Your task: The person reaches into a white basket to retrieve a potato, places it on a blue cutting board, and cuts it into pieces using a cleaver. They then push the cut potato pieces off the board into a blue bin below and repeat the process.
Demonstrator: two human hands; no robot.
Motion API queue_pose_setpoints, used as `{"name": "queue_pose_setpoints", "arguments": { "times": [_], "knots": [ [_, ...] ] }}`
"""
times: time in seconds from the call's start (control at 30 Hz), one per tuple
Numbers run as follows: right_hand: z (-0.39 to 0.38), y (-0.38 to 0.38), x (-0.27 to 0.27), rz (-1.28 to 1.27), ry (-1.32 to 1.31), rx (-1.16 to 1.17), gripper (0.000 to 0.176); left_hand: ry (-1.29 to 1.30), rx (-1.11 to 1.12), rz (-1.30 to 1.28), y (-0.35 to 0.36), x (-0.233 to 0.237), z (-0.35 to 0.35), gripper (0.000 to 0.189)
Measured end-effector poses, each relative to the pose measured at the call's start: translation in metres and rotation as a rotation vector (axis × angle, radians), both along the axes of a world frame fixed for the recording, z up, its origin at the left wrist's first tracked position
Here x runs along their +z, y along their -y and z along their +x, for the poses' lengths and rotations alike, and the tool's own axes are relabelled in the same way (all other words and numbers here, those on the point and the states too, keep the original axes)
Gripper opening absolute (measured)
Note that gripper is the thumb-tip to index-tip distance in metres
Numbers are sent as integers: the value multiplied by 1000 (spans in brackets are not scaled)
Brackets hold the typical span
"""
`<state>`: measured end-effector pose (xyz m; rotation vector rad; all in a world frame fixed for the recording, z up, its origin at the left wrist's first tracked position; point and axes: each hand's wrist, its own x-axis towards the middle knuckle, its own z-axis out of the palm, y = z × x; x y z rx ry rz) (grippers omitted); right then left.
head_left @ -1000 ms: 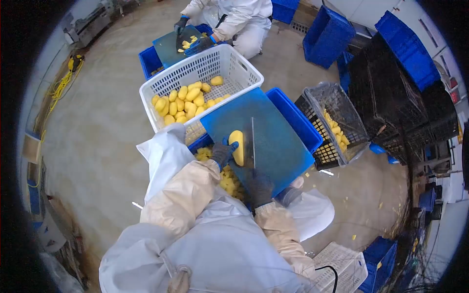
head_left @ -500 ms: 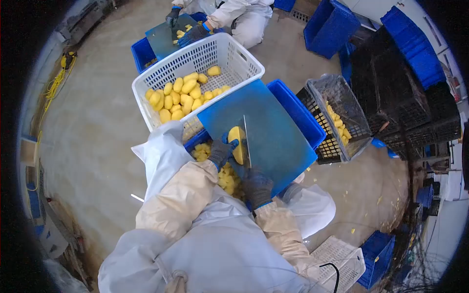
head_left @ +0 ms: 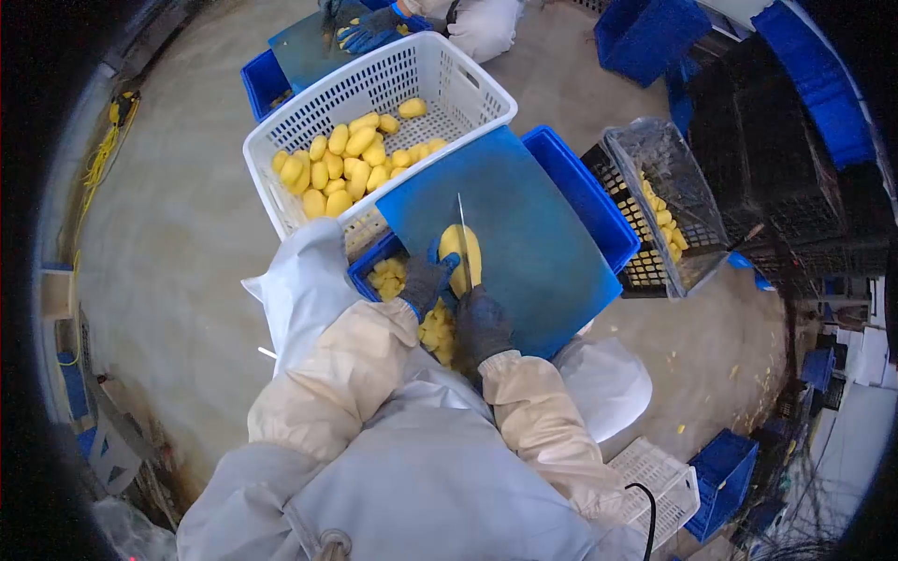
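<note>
On the blue cutting board [head_left: 552, 243] lies a large peeled potato [head_left: 474, 252], near the board's left edge. My left hand [head_left: 427, 280], in a grey and blue glove, grips the potato's left side. My right hand [head_left: 485, 325], gloved in dark grey, is closed around the handle of a knife [head_left: 460, 213]. The blade stands over the middle of the potato and points away from me; its depth in the potato cannot be told. Cut yellow chunks [head_left: 436, 332] lie in a blue bin below the board's left edge.
A white crate [head_left: 267, 192] of whole peeled potatoes stands beyond the board. A blue bin [head_left: 585, 201] sits under the board's right side, beside a black lined crate [head_left: 645, 271] holding yellow pieces. A co-worker's gloved hands [head_left: 369, 33] are at another board at the top.
The knife has moved left from the potato's right side to over its middle. My right hand has shifted up and slightly left. The potato appears turned.
</note>
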<state>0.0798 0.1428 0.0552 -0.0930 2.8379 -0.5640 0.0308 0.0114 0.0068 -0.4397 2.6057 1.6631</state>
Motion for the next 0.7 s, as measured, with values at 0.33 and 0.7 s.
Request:
{"name": "queue_pose_setpoints", "arguments": {
  "times": [0.33,0.7],
  "knots": [
    [30,-30,-31,-44,-337,213,35,73,-37,-297,-2,-12,-13,44],
    [30,-52,3,-321,-45,-213,41,-9,47,-178,15,-13,8,51]
  ]
}}
